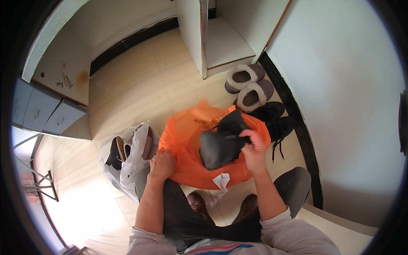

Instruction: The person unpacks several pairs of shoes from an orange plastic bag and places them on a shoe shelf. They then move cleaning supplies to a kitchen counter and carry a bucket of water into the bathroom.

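An orange plastic bag (188,127) lies open on the floor before me. My left hand (163,163) grips its left edge. My right hand (254,148) is at the bag's right side, its fingers at a black boot (213,149) that sits over the bag's mouth; whether they close on it is blurred. A crumpled paper strip with print (221,181) hangs at the bag's near edge. Left of my left hand stands a white plastic bag (130,172) with several shoes in it.
Fleece-trimmed slippers (255,97) and black lace-up shoes (282,126) stand along the right wall. Ahead is a white cabinet partition (193,38). A desk with grey drawers (59,116) is at the left. My brown shoes (199,204) are below the orange bag.
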